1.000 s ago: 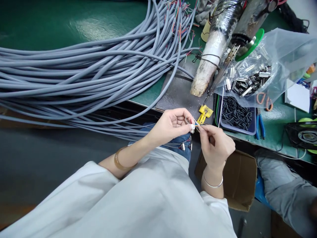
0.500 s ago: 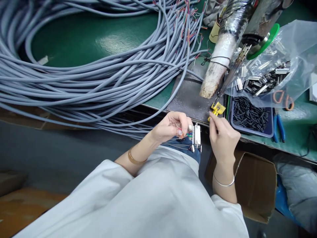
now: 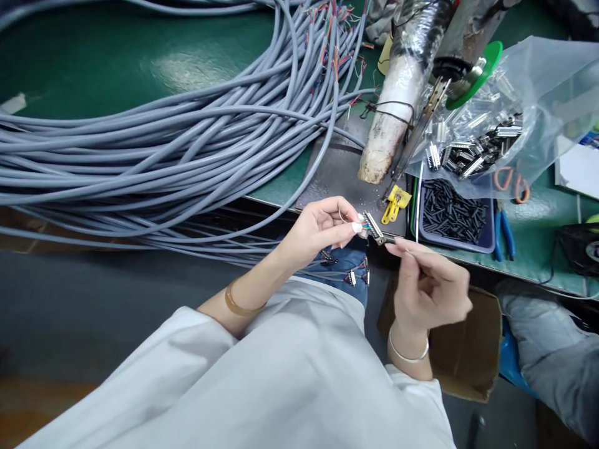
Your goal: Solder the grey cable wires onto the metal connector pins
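My left hand [image 3: 322, 229] pinches a small metal connector [image 3: 373, 226], coloured wires running into it. My right hand [image 3: 433, 290], just beside, presses its fingertips together on something too fine to identify. The grey cables [image 3: 163, 143] beyond show bare ends, so I judge most work remains.

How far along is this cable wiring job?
Done: a few wired connectors lie in the lap. In hand: the left hand pinches a connector with coloured wires; the right hand holds a thin tool to it. Left: many grey cables on the bench show bare wire ends.
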The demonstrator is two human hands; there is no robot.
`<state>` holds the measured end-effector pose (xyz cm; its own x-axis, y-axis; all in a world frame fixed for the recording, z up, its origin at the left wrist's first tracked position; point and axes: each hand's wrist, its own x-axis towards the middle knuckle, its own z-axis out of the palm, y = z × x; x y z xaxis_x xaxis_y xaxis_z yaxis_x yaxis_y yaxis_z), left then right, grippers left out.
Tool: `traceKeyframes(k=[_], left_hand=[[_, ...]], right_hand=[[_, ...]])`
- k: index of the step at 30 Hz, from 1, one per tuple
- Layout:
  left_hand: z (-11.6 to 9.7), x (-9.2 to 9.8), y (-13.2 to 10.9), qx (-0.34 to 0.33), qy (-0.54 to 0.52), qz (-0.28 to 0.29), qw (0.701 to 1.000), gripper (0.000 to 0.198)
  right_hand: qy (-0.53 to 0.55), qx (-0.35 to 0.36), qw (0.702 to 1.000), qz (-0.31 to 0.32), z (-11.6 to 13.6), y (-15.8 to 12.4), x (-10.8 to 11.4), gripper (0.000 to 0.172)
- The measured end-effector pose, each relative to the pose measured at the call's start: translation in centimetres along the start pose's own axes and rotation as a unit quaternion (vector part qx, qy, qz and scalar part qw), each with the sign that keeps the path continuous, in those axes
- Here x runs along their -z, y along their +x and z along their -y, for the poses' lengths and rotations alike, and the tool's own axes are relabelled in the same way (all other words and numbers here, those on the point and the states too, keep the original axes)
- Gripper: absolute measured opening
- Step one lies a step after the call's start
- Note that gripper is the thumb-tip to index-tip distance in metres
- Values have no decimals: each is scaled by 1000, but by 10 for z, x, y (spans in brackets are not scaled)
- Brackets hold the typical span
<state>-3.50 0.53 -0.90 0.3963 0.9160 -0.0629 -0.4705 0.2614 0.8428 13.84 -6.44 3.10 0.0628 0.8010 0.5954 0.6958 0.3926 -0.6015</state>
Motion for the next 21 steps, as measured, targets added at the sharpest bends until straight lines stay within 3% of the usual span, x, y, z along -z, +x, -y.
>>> traceKeyframes(k=[3, 7, 10, 15, 21], left_hand=[[-2, -9, 3, -10, 34, -17, 999, 25], [-5, -14, 4, -15, 71, -18, 997, 21], [-6, -17, 4, -5, 99, -23, 995, 18], [0, -28, 6, -68, 147, -118, 980, 13], [7, -36, 15, -153, 217, -188, 946, 8]], right_hand=[[-8, 30, 999, -30, -9, 0, -11, 19], [17, -14, 999, -34, -19, 5, -23, 15], [-15, 15, 999, -46, -24, 5, -26, 17], [-65, 99, 991, -61, -29, 3, -34, 22], [-46, 74, 994, -61, -32, 10, -39, 18]])
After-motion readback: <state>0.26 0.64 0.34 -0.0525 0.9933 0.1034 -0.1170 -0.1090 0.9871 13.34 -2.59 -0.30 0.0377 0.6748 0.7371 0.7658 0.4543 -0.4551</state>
